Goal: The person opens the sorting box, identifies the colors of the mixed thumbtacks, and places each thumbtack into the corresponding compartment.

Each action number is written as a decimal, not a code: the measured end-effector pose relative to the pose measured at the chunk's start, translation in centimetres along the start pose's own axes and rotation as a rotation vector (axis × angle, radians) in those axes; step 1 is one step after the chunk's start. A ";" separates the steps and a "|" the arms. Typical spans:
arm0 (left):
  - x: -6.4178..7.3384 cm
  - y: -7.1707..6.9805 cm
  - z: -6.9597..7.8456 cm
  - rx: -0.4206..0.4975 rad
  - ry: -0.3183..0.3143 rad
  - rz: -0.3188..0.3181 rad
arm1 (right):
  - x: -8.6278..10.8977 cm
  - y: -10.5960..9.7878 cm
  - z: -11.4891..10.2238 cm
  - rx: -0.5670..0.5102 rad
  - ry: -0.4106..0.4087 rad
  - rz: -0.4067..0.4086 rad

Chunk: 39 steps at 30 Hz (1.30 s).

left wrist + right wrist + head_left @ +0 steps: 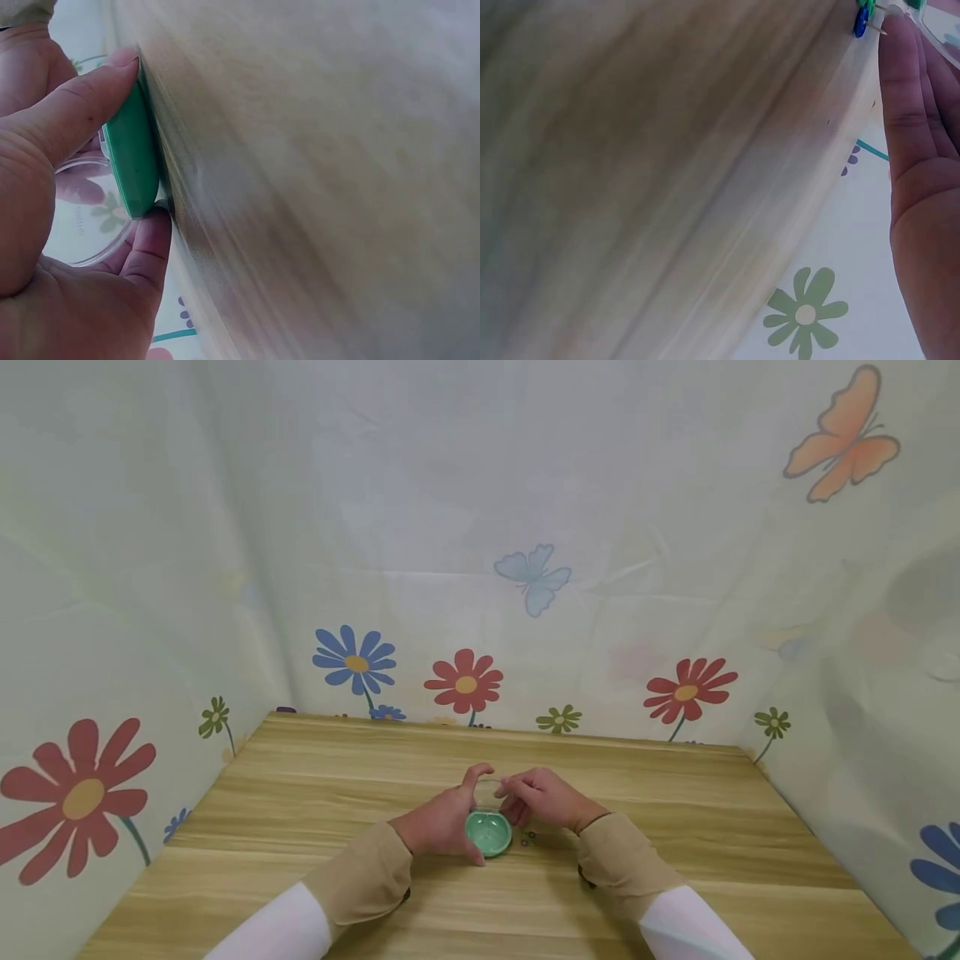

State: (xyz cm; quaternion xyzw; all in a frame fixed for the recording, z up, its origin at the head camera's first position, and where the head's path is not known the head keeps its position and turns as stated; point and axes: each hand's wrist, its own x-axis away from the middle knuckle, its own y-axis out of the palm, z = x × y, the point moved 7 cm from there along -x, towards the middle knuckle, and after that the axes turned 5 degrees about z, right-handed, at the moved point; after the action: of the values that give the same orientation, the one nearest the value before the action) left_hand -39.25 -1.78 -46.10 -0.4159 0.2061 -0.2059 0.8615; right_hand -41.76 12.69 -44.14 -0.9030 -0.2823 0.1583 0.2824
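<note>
A small round green case [489, 835] with a hinged clear lid [489, 789] stands open on the wooden table in the head view, its lid raised at the far side. My left hand [442, 820] grips the case from the left, thumb at the near edge and fingers reaching round to the far side. In the left wrist view the green base [133, 154] shows edge-on between thumb and finger. My right hand [547, 797] pinches the right rim of the lid with thumb and forefinger. Just right of the case lie several push pins [528, 838], green and blue in the right wrist view.
The wood-grain table [337, 893] runs back to a pale cloth backdrop [420, 510] printed with flowers and butterflies. This cloth also closes off the left and right sides. The pins lie below the right hand, points exposed.
</note>
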 end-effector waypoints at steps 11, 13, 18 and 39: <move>0.5 -0.5 0.9 0.013 0.035 0.000 | -0.1 0.0 0.3 -0.008 0.031 -0.012; 0.5 -0.5 0.9 0.019 0.036 -0.001 | -0.2 0.0 0.3 -0.009 0.035 -0.011; 0.6 -0.6 0.9 0.022 0.046 0.003 | -0.2 -0.1 0.1 0.015 0.031 0.002; 0.5 -0.7 1.6 0.033 0.132 -0.086 | 0.1 -0.4 0.2 0.109 0.010 0.048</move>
State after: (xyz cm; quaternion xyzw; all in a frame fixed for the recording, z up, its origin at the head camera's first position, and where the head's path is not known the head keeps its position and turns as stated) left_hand -38.11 -1.43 -44.76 -0.3958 0.2411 -0.2728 0.8431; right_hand -41.91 13.13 -44.02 -0.8936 -0.2500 0.1755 0.3290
